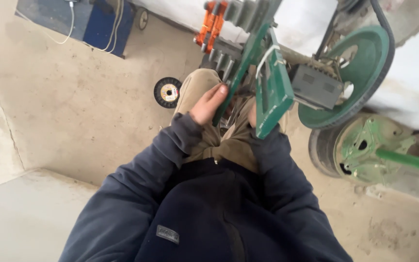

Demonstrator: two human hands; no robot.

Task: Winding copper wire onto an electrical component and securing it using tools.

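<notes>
Green painted steel machine frame (248,53) lies under the left hand (208,104), whose fingers (217,92) curl closed around its slanted bar. Right hand (252,115) sits mostly hidden behind the green flat plate (273,94); its grip cannot be told.

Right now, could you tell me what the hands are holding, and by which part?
The left hand grips the edge of a green metal machine frame. The right hand is mostly hidden behind the green plate, so its hold cannot be told.

Dusty concrete floor (83,106), probably grinding disc (167,92)
</notes>
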